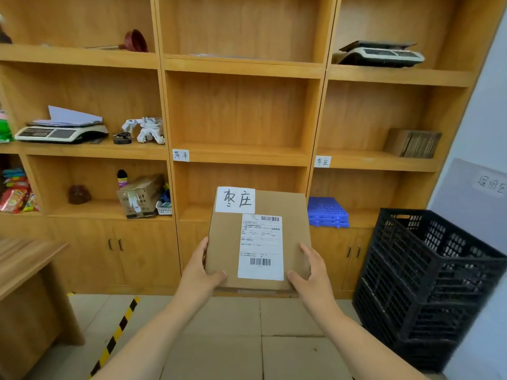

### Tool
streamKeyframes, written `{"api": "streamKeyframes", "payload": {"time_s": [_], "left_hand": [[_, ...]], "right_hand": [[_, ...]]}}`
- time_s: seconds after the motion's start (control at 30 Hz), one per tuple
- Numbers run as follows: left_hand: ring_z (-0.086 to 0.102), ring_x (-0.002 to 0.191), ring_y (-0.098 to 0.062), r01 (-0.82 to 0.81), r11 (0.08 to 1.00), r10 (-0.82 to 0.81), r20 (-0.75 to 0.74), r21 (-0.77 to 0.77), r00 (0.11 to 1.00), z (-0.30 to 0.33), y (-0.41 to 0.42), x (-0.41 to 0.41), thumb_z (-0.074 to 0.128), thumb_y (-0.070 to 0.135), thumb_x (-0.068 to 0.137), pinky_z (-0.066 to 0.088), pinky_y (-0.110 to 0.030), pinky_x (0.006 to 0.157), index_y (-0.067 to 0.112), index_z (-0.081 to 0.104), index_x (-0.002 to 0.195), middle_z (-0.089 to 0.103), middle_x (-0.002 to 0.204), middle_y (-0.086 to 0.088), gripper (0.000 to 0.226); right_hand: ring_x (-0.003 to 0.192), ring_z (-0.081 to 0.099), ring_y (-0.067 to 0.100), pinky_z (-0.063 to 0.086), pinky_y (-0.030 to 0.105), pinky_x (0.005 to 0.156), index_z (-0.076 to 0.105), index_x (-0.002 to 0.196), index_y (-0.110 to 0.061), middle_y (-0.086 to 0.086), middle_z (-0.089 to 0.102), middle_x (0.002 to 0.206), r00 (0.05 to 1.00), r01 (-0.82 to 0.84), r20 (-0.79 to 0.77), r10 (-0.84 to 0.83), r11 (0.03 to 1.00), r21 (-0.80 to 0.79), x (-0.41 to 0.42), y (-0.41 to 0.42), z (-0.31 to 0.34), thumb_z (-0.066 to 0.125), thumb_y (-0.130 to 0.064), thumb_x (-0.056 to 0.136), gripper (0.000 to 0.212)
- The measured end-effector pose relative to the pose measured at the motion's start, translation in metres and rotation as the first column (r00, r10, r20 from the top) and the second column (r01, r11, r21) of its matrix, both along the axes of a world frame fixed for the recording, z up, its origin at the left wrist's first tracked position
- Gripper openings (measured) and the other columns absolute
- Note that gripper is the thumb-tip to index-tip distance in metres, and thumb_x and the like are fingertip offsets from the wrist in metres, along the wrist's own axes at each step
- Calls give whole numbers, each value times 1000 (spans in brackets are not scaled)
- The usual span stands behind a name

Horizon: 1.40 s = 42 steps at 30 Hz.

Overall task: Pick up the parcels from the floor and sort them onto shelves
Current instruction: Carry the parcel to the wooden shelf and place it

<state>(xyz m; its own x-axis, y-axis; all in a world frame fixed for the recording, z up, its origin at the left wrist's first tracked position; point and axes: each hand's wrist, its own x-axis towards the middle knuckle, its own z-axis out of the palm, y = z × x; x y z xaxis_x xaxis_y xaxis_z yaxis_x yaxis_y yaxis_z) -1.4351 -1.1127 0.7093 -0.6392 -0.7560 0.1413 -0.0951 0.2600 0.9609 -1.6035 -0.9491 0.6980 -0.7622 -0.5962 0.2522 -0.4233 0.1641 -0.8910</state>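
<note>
I hold a flat brown cardboard parcel (pixel 293 237) in front of me at waist height, its top face turned up to the camera. It carries a white handwritten tag and a printed shipping label with barcodes. My left hand (pixel 199 270) grips its left edge and my right hand (pixel 311 272) grips its right edge, thumbs on top. Behind it stands a wooden shelf unit (pixel 241 154). A handwritten tag (pixel 181 155) marks the middle bay, and another tag (pixel 322 161) marks the right bay.
A stack of black plastic crates (pixel 428 283) stands on the floor at right. A wooden desk (pixel 30 272) juts in at left. Scales, a small box and blue pallets (pixel 327 212) occupy the side bays. Yellow-black tape (pixel 115 338) runs across the tiled floor.
</note>
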Motion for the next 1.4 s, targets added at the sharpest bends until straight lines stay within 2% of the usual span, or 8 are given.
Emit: {"api": "streamKeyframes", "payload": {"time_s": [0.13, 0.37, 0.67, 0.8, 0.93, 1.13, 1.27, 1.4], "left_hand": [[46, 118, -15, -10, 1000, 10, 13, -13, 1000, 5, -12, -72, 67, 2, 78, 44, -33, 96, 27, 20, 145, 45, 133, 7, 85], [45, 117, -14, -4, 1000, 4, 32, 4, 999, -1, -37, -180, 66, 1, 78, 43, -29, 93, 25, 19, 146, 45, 130, 6, 86], [47, 115, -13, 101, 995, -100, 30, 0, 995, -15, -84, -326, 65, 1, 77, 42, -25, 88, 27, 21, 146, 49, 132, 5, 85], [48, 114, -12, 175, 984, -175, 6, 15, 984, -9, -112, -399, 63, -2, 77, 43, -19, 79, 28, 21, 146, 49, 125, 9, 86], [47, 115, -13, 230, 973, -230, 8, 7, 973, -7, -135, -468, 62, -2, 79, 40, -24, 88, 27, 20, 146, 48, 126, 7, 83], [43, 115, -8, 293, 956, -293, 16, 22, 956, -20, -137, -562, 59, -4, 81, 37, -16, 82, 25, 19, 146, 43, 127, 11, 82], [41, 121, -9, 316, 949, -316, 14, 7, 949, -31, -127, -624, 58, -3, 82, 37, -23, 96, 33, 21, 145, 38, 134, 14, 81], [40, 121, -6, 305, 952, -305, -20, 16, 952, -38, -110, -686, 55, -5, 82, 37, -19, 94, 37, 27, 142, 37, 138, 14, 78]], "right_hand": [[142, 22, 12, 23, 33, 116, 34, 140, -31, -4, 27, 152, 1000, -12, -13, 13, 1000, 17, -76, -14, 4, 62, -13, 85, 64], [142, 21, 14, 24, 38, 116, 33, 141, -32, -4, 23, 153, 999, -4, 38, 3, 1000, 30, -179, -37, -3, 60, -11, 86, 65], [140, 24, 12, 27, 38, 115, 32, 141, -33, -5, 23, 153, 992, 116, 44, -118, 993, 37, -304, -64, -14, 60, -13, 87, 65], [139, 24, 11, 26, 35, 114, 31, 141, -33, -6, 23, 152, 987, 157, 42, -158, 987, 24, -365, -83, -7, 58, -11, 88, 64], [140, 22, 11, 26, 33, 112, 31, 141, -35, -8, 23, 153, 974, 225, 28, -226, 974, 23, -420, -98, -5, 57, -12, 89, 63], [142, 20, 13, 23, 39, 117, 31, 141, -34, -4, 21, 154, 952, 300, 45, -303, 952, 55, -499, -95, -13, 59, -11, 88, 65], [142, 21, 13, 24, 39, 117, 30, 141, -36, -5, 20, 153, 951, 303, 42, -305, 952, 49, -558, -83, -21, 59, -11, 88, 65], [141, 22, 12, 27, 35, 115, 31, 140, -38, -4, 20, 153, 958, 285, 27, -287, 957, 58, -626, -69, -28, 58, -10, 88, 65]]}}
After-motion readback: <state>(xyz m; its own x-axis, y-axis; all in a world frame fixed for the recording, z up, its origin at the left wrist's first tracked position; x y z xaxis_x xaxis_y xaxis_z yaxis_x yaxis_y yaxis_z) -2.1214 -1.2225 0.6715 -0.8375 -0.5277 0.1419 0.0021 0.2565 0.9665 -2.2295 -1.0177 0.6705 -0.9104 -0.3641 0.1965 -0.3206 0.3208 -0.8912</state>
